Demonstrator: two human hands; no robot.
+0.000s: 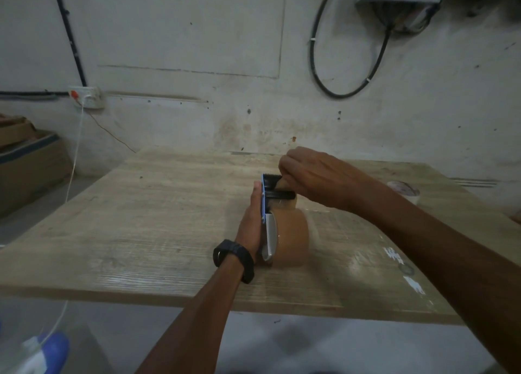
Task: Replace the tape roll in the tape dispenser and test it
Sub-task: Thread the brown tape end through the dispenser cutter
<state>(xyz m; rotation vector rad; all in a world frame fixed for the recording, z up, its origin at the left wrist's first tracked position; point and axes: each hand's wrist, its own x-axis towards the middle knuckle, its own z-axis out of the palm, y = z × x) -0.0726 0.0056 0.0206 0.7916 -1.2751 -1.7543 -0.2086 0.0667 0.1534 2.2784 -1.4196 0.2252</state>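
A blue and black tape dispenser (266, 193) rests on the wooden table (158, 218), with a brown tape roll (291, 237) mounted in it. My left hand (252, 224) presses flat against the dispenser's left side and holds it steady; a black watch sits on that wrist. My right hand (307, 173) hovers over the dispenser's front end near the toothed blade, its fingers pinched on the brown tape end between the roller and the blade.
A second, whitish tape roll (404, 191) lies on the table at the far right behind my right forearm. Cardboard boxes (25, 159) stand on the floor at left. A white cable (74, 159) hangs from a wall socket.
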